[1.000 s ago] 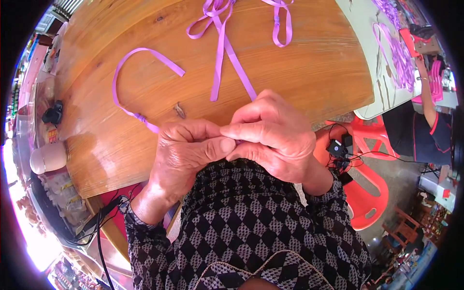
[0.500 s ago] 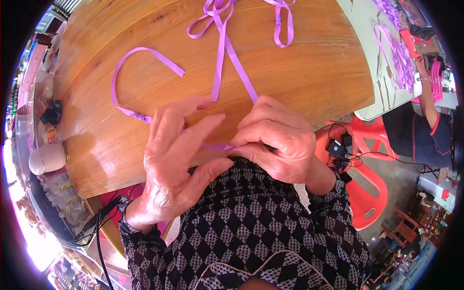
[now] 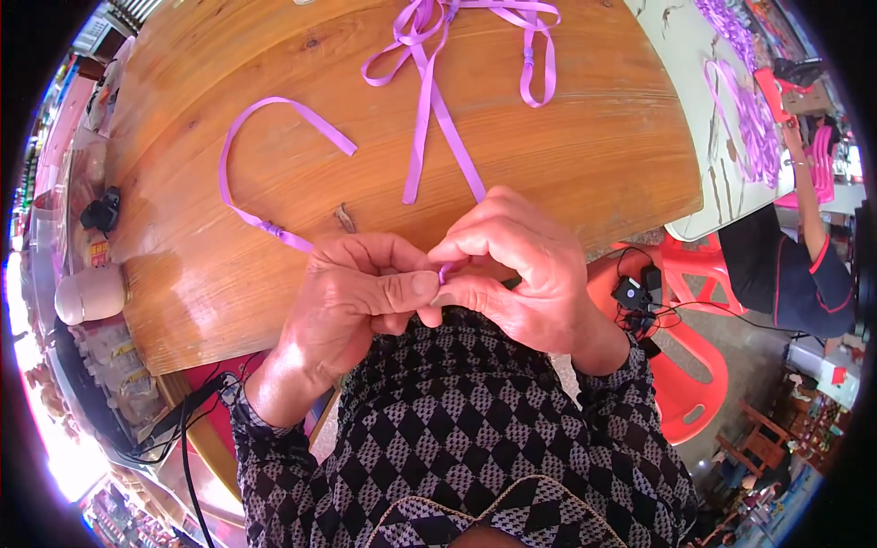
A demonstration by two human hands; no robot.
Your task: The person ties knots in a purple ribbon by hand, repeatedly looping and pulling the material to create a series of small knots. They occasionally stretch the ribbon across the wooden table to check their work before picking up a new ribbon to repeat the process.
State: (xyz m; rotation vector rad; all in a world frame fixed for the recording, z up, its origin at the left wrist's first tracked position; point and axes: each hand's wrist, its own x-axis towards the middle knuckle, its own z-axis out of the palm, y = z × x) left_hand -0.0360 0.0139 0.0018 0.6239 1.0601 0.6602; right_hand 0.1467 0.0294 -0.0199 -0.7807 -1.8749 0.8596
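Between my hands, at the near edge of the table, a small purple bit of ribbon shows in a pinch. My left hand is closed, thumb and forefinger pressed together on the ribbon. Facing it, my right hand also pinches the ribbon; most of what is held is hidden by fingers. From behind my left hand a purple strap with a small knot or slider curves away to the left. Another strap end runs from the far pile down behind my right hand.
Looped purple ribbons lie at the far side of the wooden table. A white table on the right bears a purple ribbon heap. Red stools with cables stand at right, near another person's arm. A pinkish rounded object sits left.
My left hand has closed from spread fingers and moved right to meet my right hand at the ribbon. The whole view has shifted slightly.
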